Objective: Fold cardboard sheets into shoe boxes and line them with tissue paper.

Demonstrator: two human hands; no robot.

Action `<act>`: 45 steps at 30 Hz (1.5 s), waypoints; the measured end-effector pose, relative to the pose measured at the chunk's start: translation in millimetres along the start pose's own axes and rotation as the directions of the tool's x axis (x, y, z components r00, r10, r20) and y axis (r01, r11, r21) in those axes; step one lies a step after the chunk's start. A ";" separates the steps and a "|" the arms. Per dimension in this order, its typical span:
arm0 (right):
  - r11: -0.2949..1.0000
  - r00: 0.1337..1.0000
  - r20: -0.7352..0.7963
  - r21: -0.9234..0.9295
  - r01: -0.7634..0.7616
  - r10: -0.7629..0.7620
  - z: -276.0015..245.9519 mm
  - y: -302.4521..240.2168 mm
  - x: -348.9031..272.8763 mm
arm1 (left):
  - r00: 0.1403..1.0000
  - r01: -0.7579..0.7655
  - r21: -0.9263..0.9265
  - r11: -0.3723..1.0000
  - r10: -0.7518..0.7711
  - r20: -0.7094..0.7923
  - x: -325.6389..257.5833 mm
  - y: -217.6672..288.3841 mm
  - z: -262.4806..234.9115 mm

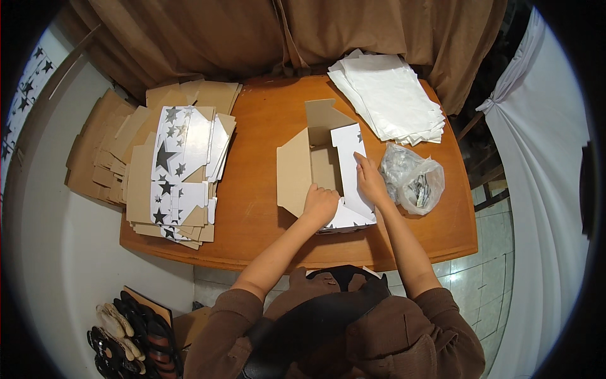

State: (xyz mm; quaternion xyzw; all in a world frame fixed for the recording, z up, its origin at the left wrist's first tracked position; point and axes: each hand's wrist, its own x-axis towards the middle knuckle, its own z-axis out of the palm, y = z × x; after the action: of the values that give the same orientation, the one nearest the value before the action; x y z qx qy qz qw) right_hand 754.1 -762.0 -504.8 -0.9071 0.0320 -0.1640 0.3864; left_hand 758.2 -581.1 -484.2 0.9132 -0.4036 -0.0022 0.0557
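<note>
An open cardboard box (353, 183) stands on the table in front of me. Its outside is white with dark stars, and its inside is plain brown. Two brown flaps stick out, one to the left and one at the far end. My left hand (322, 204) curls its fingers over the near left edge of the box, with the fingertips toward the inside. Along the white right side, my right hand (370, 180) rests with its fingers stretched out against the panel. The bottom of the box is partly hidden by its walls and my left hand.
Flat star-printed cardboard sheets (180, 158) are stacked at the left, with plain brown cardboard (107, 151) beside them. White paper sheets (388, 95) lie at the far right. A clear plastic bag (423, 183) sits right of the box. Shoes (129, 331) stand on the floor, lower left.
</note>
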 end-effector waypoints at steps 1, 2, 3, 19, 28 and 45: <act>1.000 1.000 0.000 0.000 -0.003 0.003 0.8 4.1 -0.7 | 0.998 0.006 0.011 1.000 -0.006 0.056 1.3 1.9 -2.4; 1.000 1.000 -0.014 0.010 0.026 -0.026 1.3 8.4 -1.6 | 0.994 0.010 0.022 1.000 -0.012 0.112 2.4 3.4 -4.8; 0.998 0.998 -0.026 0.020 0.059 -0.058 1.6 9.4 -1.6 | 0.994 0.010 0.022 1.000 -0.012 0.113 3.0 3.0 -5.7; 0.998 0.998 0.038 0.003 -0.058 0.058 -4.5 -16.5 -2.5 | 0.987 -0.027 -0.132 0.991 0.005 -0.162 2.5 -2.0 -4.6; 0.935 0.995 -0.005 -0.342 0.095 -0.103 -6.9 -31.6 36.0 | 0.724 0.022 0.022 1.000 -0.001 -0.690 117.5 -76.9 -77.4; 0.937 0.999 0.033 -0.350 0.001 0.011 13.6 -22.2 58.3 | 0.817 -0.497 0.213 0.841 0.536 -0.212 109.5 -108.0 -43.7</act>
State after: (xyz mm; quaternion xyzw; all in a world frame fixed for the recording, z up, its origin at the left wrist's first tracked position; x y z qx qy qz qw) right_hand 812.0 -747.9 -481.9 -0.9639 0.0562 -0.1393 0.2199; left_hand 913.7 -585.3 -447.5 0.7625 -0.6246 0.1642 0.0396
